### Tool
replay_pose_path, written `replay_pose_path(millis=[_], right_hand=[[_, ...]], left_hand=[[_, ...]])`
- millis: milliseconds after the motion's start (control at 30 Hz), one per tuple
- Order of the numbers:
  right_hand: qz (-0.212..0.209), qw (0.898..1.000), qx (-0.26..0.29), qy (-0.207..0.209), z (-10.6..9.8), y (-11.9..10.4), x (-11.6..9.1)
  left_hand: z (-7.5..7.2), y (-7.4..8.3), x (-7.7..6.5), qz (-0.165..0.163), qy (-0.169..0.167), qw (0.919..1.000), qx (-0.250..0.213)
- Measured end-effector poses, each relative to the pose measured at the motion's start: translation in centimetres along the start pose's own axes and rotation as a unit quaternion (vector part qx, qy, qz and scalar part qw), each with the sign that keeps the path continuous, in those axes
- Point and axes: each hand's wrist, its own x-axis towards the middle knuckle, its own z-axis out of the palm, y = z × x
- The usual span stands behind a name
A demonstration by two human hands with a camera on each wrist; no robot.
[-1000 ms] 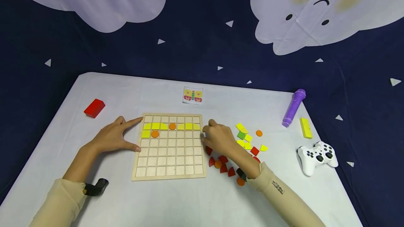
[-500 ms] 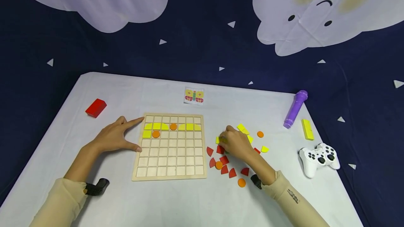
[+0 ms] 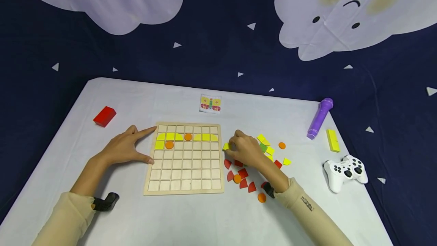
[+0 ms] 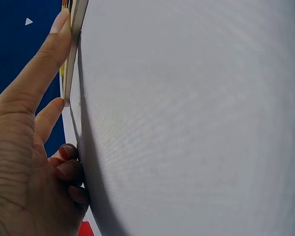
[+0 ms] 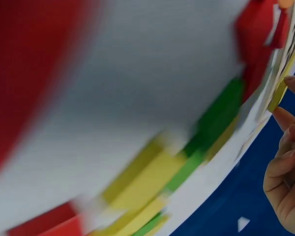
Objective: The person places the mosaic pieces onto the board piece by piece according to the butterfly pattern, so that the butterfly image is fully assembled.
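Note:
A wooden grid board (image 3: pixel 183 165) lies on the table, with yellow tiles (image 3: pixel 206 137) and two orange discs (image 3: pixel 188 137) in its upper cells. Along its left edge, my left hand (image 3: pixel 121 147) rests the thumb and index finger, spread apart; in the left wrist view, the other fingers of that hand (image 4: pixel 32 128) are bent. Just beyond the right edge, my right hand (image 3: pixel 247 149) pinches a yellow tile (image 3: pixel 226 146) between thumb and index finger. The right wrist view also has this tile (image 5: pixel 278 97), held at the fingertips.
Right of the board are loose red pieces (image 3: pixel 243 172), yellow pieces (image 3: pixel 270 150), a green tile (image 3: pixel 263 147) and orange discs (image 3: pixel 261 197). A butterfly card (image 3: pixel 210 104), red block (image 3: pixel 104 116), purple microphone (image 3: pixel 320 118), yellow block (image 3: pixel 333 140) and white game controller (image 3: pixel 345 172) lie around.
My right hand went from the board's edge to the loose pieces, took a yellow tile and moved back left toward the board with it. The left hand stays at the board's edge.

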Motion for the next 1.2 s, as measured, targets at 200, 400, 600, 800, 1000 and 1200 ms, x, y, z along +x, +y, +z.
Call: replay_pose_path(millis=[200,400,600,800,1000,1200], right_hand=[[-0.059,0.998,-0.012,-0.007,0.7,-3.8,2.3],[-0.109,0.993,-0.028,-0.019,1.6,-7.8,4.5],[-0.134,0.988,-0.064,-0.034,2.4,-10.1,6.6],[-0.146,0.986,-0.074,-0.024,3.2,-10.9,7.6],[-0.132,0.989,-0.052,-0.031,3.5,-11.2,7.9],[-0.119,0.989,-0.056,-0.059,3.3,-11.5,8.1]], left_hand=[[-0.1,0.1,0.0,0.0,-0.001,1.0,0.0],[-0.1,0.1,0.0,0.0,-0.001,1.0,0.001],[-0.1,0.0,0.0,0.006,0.0,1.0,-0.001],[-0.1,0.0,0.0,0.009,0.0,1.0,-0.002],[-0.2,0.1,0.1,0.01,0.002,1.0,0.0],[-0.1,0.1,0.0,0.008,-0.001,1.0,-0.002]])
